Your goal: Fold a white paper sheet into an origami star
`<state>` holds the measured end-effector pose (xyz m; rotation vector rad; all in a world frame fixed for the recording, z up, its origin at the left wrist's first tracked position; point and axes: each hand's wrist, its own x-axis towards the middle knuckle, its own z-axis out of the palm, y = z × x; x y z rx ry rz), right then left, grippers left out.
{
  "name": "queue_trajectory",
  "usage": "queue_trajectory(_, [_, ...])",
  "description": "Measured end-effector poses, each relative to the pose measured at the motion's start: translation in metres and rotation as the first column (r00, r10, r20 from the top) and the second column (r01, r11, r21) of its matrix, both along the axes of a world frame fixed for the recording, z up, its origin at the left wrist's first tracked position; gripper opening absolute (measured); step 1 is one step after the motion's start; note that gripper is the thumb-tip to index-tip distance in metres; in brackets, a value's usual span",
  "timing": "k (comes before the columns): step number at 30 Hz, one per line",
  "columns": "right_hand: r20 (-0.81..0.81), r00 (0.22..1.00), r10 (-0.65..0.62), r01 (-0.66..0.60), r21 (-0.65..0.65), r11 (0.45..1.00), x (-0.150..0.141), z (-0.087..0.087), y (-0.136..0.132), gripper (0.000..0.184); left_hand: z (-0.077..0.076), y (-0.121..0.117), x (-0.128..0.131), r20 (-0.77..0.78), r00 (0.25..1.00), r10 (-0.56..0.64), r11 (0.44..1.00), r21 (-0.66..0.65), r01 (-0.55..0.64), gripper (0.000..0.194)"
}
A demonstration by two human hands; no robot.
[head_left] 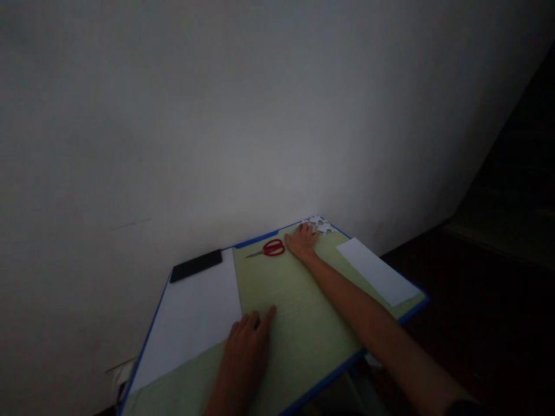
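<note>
My right hand (302, 240) lies flat with fingers stretched out at the far edge of a small green desk (281, 289) with a blue rim. Its fingertips reach toward several white paper cutouts (319, 223) in the far corner. Red-handled scissors (270, 248) lie just left of that hand, not touched. My left hand (248, 342) rests flat on the near part of the desk, fingers together and extended, right beside a large white sheet (193, 315). Neither hand holds anything.
A black phone (196, 265) lies at the far left corner above the large sheet. A narrow white paper strip (378, 270) lies along the right edge. A pale wall stands close behind the desk. Dark floor lies to the right.
</note>
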<state>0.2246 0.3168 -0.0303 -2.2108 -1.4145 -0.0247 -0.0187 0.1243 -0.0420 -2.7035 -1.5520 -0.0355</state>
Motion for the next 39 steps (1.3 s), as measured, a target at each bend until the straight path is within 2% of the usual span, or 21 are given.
queue_trajectory(16, [-0.001,0.999,-0.036,0.036,-0.024,0.999,0.000,-0.001,0.004,0.074,0.005,-0.003,0.003,-0.023,0.999,0.032,0.999,-0.026,-0.032,0.066])
queue_trajectory(22, [0.003,0.999,-0.041,0.041,0.008,0.999,-0.001,-0.002,0.004,0.073,0.010,-0.005,0.006,-0.019,0.999,0.041,0.998,-0.044,-0.042,0.066])
queue_trajectory(32, [-0.009,1.000,-0.026,0.026,0.071,0.997,-0.002,-0.002,0.000,0.070,0.009,-0.007,0.006,0.000,1.000,0.026,0.999,-0.038,-0.026,0.065])
queue_trajectory(35, [0.000,0.999,0.039,-0.038,0.108,0.993,-0.008,0.005,-0.002,0.062,0.012,-0.009,0.006,0.006,1.000,0.019,0.999,-0.047,-0.019,0.064])
queue_trajectory(39, [0.031,0.961,0.276,-0.278,0.135,0.951,-0.032,0.020,0.000,0.043,0.019,-0.013,0.009,0.027,0.999,0.017,0.998,-0.063,-0.016,0.063])
